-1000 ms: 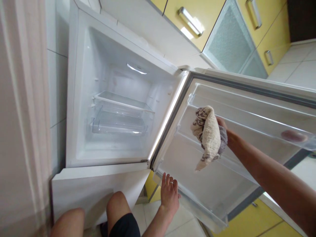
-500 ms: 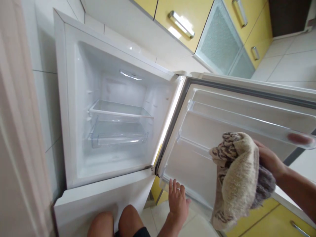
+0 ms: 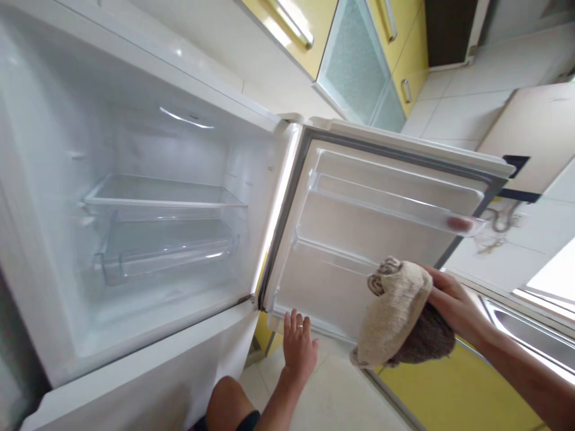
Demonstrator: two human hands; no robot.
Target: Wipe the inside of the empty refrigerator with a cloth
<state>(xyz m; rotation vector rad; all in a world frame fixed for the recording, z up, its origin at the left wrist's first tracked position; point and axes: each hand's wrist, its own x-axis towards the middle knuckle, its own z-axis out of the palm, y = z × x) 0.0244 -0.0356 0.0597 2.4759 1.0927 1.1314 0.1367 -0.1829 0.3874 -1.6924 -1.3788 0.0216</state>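
Observation:
A white fridge compartment stands open with a clear shelf and a clear drawer inside. Its door swings out to the right, with clear door racks. My left hand rests flat with fingers stretched against the door's lower edge. My right hand is closed on a bunched beige and grey patterned cloth, held just off the door's lower right part.
Yellow cabinets with metal handles and a frosted glass panel lie beyond the fridge. A steel sink sits at the right over a yellow cupboard front. My bare knee is at the bottom.
The view has swung right and closer to the fridge. My right hand with the cloth has dropped from the middle door rack to the door's lower right. The left hand stays on the door edge.

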